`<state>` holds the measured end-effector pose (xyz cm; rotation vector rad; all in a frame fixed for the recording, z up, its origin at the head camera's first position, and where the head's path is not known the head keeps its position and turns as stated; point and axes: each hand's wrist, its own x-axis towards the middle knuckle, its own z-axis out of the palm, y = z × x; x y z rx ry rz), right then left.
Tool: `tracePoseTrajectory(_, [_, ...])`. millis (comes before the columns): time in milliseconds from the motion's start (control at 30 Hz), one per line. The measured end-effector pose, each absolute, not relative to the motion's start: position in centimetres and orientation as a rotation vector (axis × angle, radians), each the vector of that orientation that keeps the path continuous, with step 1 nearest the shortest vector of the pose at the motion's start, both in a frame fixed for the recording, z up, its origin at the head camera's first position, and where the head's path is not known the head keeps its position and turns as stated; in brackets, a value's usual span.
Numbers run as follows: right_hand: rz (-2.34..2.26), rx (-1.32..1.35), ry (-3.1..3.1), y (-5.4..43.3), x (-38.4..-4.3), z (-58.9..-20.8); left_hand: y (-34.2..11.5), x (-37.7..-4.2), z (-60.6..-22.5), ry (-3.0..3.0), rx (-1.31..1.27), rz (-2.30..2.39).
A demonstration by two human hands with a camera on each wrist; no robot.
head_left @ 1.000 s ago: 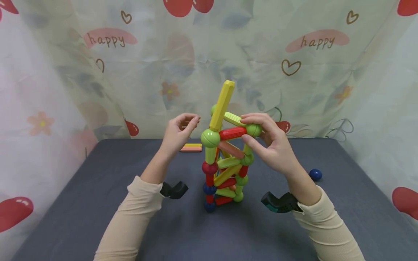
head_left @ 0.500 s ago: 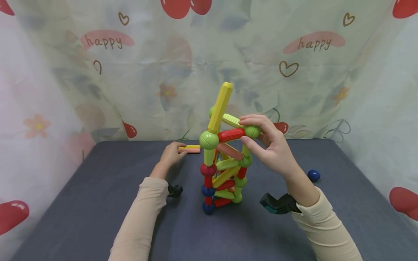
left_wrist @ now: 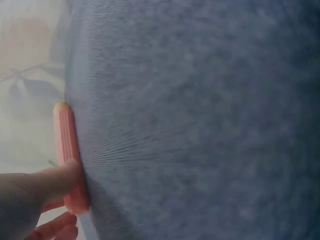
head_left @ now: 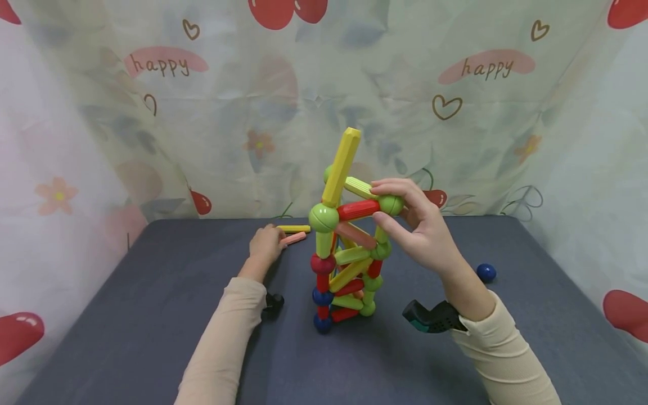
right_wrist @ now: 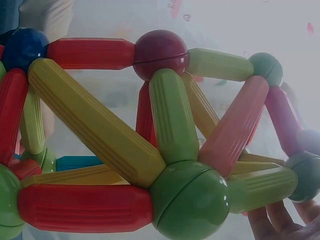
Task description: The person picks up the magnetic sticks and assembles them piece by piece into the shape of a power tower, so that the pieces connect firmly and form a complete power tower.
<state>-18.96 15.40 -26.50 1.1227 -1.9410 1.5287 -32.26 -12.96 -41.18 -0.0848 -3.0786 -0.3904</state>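
Observation:
At the far side of the table, my left hand [head_left: 265,244] pinches a salmon-pink rod [head_left: 293,239]. In the left wrist view the thumb lies along this pink rod [left_wrist: 66,135], fingers behind it. A long yellow rod [head_left: 295,229] lies just beyond. A tall tower of balls and rods [head_left: 349,273] stands upright in the middle. My right hand [head_left: 417,222] grips the light green ball [head_left: 391,204] at the tower's upper right corner. From the tower's upper left ball [head_left: 324,217], a yellow rod [head_left: 342,166] slants upward with its top end free.
A loose dark blue ball [head_left: 486,273] lies on the dark table [head_left: 136,315], right of the tower. Patterned cloth [head_left: 314,73] hangs behind the table and along both sides. Each wrist carries a black camera.
My left hand has gone down from beside the tower's top to the rods on the table. The pink rod has come away from the yellow one and turned. My right hand keeps its grip.

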Motion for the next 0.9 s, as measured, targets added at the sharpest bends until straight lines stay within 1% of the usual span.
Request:
tracePoseTrajectory(100, [1.536,1.125,-1.941,15.4,-19.0,-26.5,-13.4,-32.0,-40.6,-3.039,-0.115,-0.458])
tracePoseTrajectory(267, [1.54,1.129,-1.931,15.4,-19.0,-26.5,-13.5,-31.0,-37.9,-2.852,-0.145,-0.934])
tracePoseTrajectory(333, [1.541,1.128,-1.929,15.4,-19.0,-26.5,-13.2,-30.3,-36.0,-2.714,-0.197,-1.159])
tracePoseTrajectory(400, [1.542,1.126,-1.929,15.4,-19.0,-26.5,-12.7,-29.5,-33.8,-2.546,-0.306,-1.335])
tracePoseTrajectory(567, [1.54,1.123,-1.931,15.3,-18.9,-26.5,-10.6,-27.0,-28.1,-2.129,-0.582,-1.646])
tracePoseTrajectory(700, [1.541,1.124,-1.933,15.3,-19.0,-26.5,-9.2,-25.2,-24.9,-1.956,-0.706,-1.777])
tracePoseTrajectory(900, [1.544,1.114,-1.944,15.3,-19.0,-26.5,-7.6,-24.1,-23.1,-1.89,-0.892,-1.765])
